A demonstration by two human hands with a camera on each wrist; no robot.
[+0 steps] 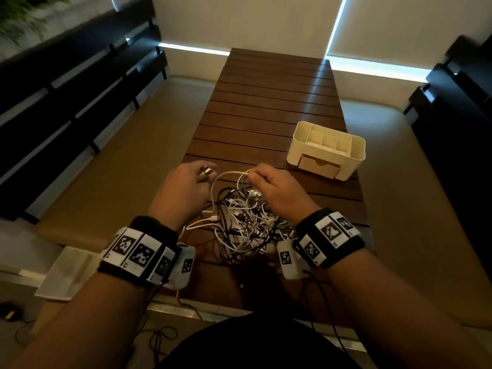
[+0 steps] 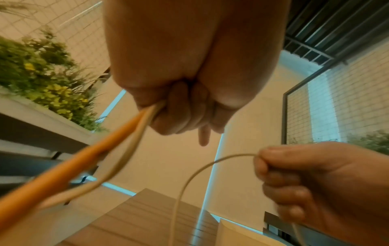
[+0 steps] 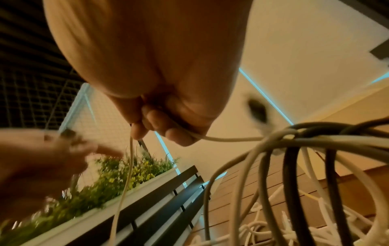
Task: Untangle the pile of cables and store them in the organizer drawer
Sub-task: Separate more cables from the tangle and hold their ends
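Observation:
A tangled pile of white and black cables (image 1: 247, 222) lies on the near end of the slatted wooden table (image 1: 266, 102). My left hand (image 1: 205, 173) hovers at the pile's far left and grips the USB plug (image 1: 207, 171) of a white cable, fingers curled round it (image 2: 179, 114). My right hand (image 1: 251, 177) pinches a loop of the white cable (image 1: 231, 173) just above the pile; the cord (image 3: 221, 139) runs out from under its curled fingers. The cream organizer (image 1: 356, 153) stands to the far right of the pile, its front drawer (image 1: 319, 166) pushed in.
Dark slatted benches (image 1: 66, 102) flank the table on both sides. A planter with greenery (image 3: 109, 183) sits above the left bench. A white tray (image 1: 66, 272) lies on the floor at my left. Wrist-camera wires hang off the table's near edge.

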